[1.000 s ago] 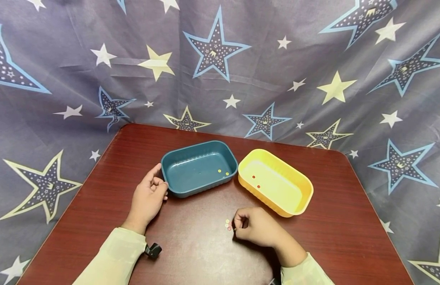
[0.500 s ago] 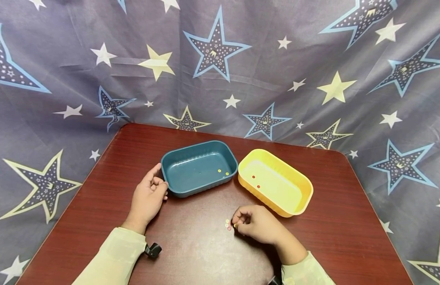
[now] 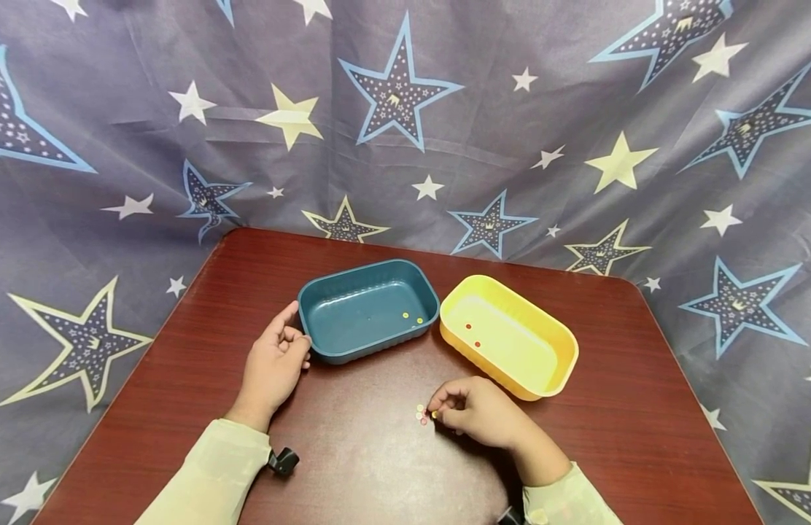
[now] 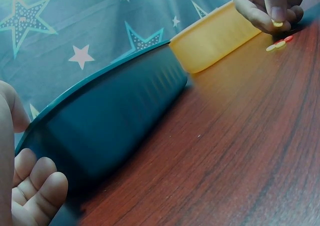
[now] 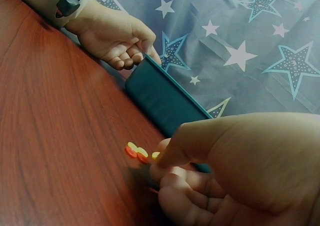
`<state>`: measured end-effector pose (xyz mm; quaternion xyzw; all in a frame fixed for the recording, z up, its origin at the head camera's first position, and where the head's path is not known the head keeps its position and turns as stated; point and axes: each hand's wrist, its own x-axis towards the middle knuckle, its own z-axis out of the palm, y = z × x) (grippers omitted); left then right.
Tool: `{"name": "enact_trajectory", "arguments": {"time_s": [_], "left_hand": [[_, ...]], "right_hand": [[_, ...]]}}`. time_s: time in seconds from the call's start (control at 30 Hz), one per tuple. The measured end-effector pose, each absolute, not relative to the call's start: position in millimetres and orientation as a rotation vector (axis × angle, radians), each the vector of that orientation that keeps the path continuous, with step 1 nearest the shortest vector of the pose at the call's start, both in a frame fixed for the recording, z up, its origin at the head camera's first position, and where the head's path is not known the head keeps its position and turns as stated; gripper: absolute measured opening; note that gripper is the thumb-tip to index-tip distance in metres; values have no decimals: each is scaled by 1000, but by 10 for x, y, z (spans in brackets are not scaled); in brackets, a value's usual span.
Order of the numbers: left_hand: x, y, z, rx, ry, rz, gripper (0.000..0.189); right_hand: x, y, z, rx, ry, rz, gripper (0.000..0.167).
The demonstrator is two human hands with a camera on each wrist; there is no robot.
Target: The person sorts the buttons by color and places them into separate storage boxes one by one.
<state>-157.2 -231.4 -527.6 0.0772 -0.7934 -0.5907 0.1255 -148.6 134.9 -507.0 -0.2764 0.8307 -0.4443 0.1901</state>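
Observation:
My left hand (image 3: pixel 272 368) holds the left end of the dark blue tray (image 3: pixel 366 348), its thumb and index finger at the rim and the other fingers curled below. Between thumb and fingertips, my right hand (image 3: pixel 480 413) pinches a small yellow button-like disc (image 4: pixel 277 23), close over the table. Just left of those fingertips lies a little cluster of red and yellow discs (image 3: pixel 421 415), close together on the tabletop. Yellow discs (image 3: pixel 406 316) lie inside the blue tray near its right end. Two red discs (image 3: pixel 478 344) are in the yellow tray (image 3: pixel 566 379).
Both trays stand side by side on the reddish-brown wooden table (image 3: pixel 353 445), their near corners almost meeting. A star-patterned cloth (image 3: pixel 484 87) hangs behind the table and along its sides. A black strap device (image 3: pixel 284 461) sits at the left wrist.
The right hand's fingers have shifted slightly up and opened a little from the tabletop, so the yellow disc shows between them. The left hand, trays and loose cluster have stayed in place.

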Motion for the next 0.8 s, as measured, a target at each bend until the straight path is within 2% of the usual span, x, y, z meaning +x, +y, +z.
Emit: {"name": "enact_trajectory", "arguments": {"time_s": [0.57, 0.8], "left_hand": [[-1569, -2306, -5274, 234, -2330, -1719, 62], [-1552, -2308, -5250, 229, -2320, -1722, 61]], "right_hand": [[-1483, 1362, -5054, -676, 2344, -1267, 12], [-1408, 1276, -4795, -723, 2379, -1283, 12]]}}
